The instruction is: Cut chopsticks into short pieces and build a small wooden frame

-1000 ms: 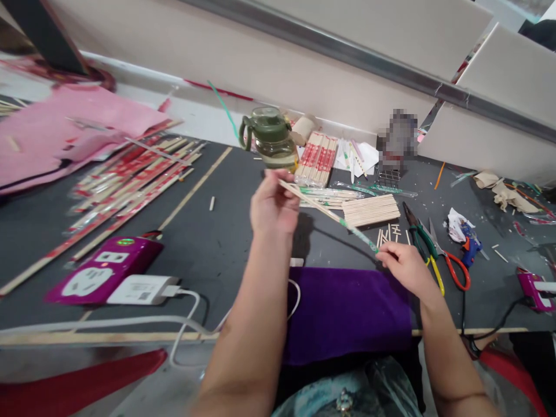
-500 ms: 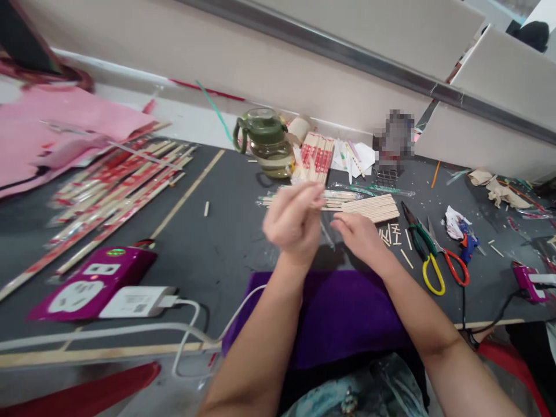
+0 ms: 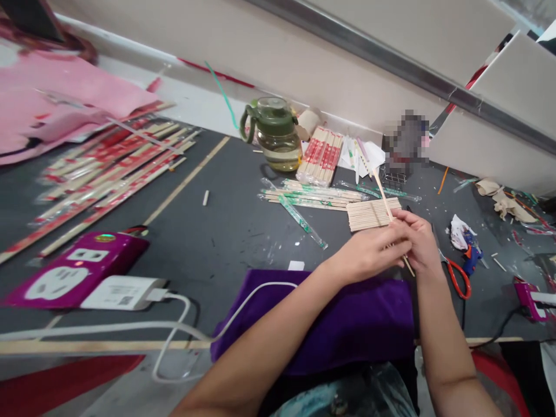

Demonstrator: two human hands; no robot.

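Note:
A thin wooden stick (image 3: 381, 188) slants up and away between my two hands, its lower end showing below them. My left hand (image 3: 371, 250) is closed on it, fingers overlapping the other hand. My right hand (image 3: 419, 240) also grips the stick, from the right side. Just behind the hands lies a flat row of wooden sticks (image 3: 367, 214) on the dark table (image 3: 226, 231). Further left are wrapped chopsticks (image 3: 304, 194) and a green-printed wrapper (image 3: 302, 221). A purple cloth (image 3: 347, 324) lies beneath my forearms.
A green-lidded glass pot (image 3: 278, 139) stands at the back beside red-wrapped chopsticks (image 3: 320, 153). Red-handled scissors (image 3: 458, 279) and a blue glue gun (image 3: 472, 255) lie right. A purple power strip (image 3: 78, 269) with a white cable and more wrapped chopsticks (image 3: 108, 174) occupy the left.
Both hands have come together further right, now holding a stick between them. The wrapper behind my left hand has come into view, while the yellow-and-green pliers are now hidden.

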